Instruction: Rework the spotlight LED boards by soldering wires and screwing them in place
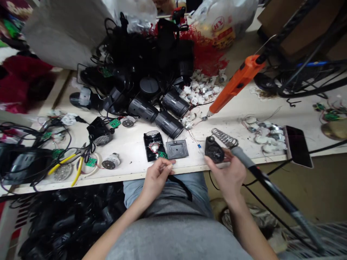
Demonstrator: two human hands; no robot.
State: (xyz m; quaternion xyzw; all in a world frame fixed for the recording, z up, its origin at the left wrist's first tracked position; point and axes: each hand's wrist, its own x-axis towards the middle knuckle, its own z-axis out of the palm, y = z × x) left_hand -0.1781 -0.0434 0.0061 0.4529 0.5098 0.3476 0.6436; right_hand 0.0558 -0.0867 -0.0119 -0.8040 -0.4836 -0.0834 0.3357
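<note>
My right hand point(230, 175) grips a dark, rounded plastic part point(214, 151) over the bench edge, thumb on its near side. A small blue connector point(200, 146) on thin wires lies just left of that part. My left hand point(157, 177) is closed, its fingertips pinched together at the bench edge; whatever they hold is too small to make out. Just beyond those fingers stands an open black housing point(149, 146) with wires inside and a green circuit board point(162, 155) at its near corner. Beside it lies a flat grey rectangular cover point(177, 149).
An orange electric screwdriver point(235, 85) hangs above the bench. A soldering iron stand with a coil point(224, 137) sits at right, near a phone point(299, 146). Yellow-handled pliers point(78, 171) lie left among cables. Black housings point(169, 124) and white motor parts point(202, 90) pile up behind.
</note>
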